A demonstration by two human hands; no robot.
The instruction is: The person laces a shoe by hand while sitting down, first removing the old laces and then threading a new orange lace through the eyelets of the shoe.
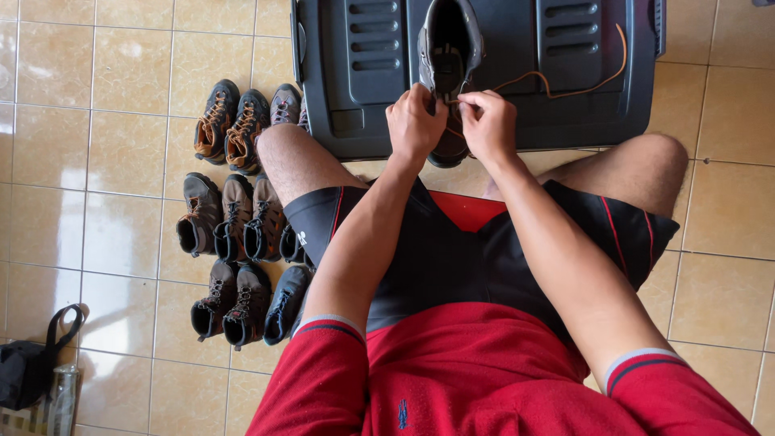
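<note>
Both hands meet at the lacing of a dark boot [449, 56]: the left hand [414, 123] and right hand [489, 123] each have their fingers pinched shut on the orange-brown lace [557, 87], level with one another, neither nearer. The boot stands on a dark plastic lid [363, 81], its long axis running straight away from the fingers, opening on the far side. Left of the fingers, rows of boots [234, 226] rest on the tiled floor [105, 161].
</note>
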